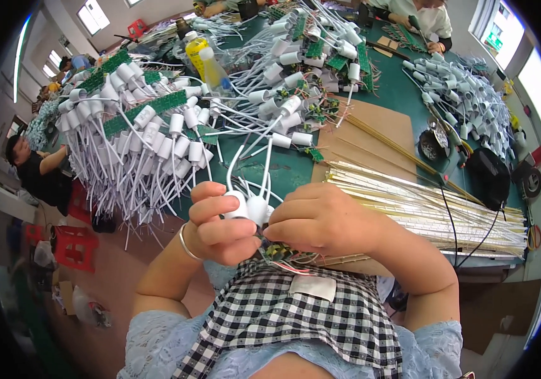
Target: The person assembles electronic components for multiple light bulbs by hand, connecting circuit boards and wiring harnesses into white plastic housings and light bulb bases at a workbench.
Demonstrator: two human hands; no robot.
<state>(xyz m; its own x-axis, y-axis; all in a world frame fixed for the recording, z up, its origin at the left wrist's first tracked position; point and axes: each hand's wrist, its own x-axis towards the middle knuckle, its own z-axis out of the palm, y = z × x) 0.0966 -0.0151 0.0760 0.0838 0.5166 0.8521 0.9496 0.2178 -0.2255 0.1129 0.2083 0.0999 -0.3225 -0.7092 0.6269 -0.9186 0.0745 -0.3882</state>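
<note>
My left hand [225, 227], with a bangle at its wrist, is closed around white cylinders with white cables [237, 203] at the near edge of the table. Beside it, my right hand [311, 218] is bent with its fingertips pressed in against another white cylinder [257, 208]. What exactly the right fingertips pinch is hidden. Under both hands hang small circuit boards [278, 252] with thin coloured wires, just above my checked apron [295, 316].
A large heap of white cylinders with cables [150, 139] and green board strips covers the table's left. Long yellowish strips [422, 208] lie at right on brown cardboard [378, 136]. Farther back stand a yellow bottle [196, 54] and more heaps. Other people work around the room.
</note>
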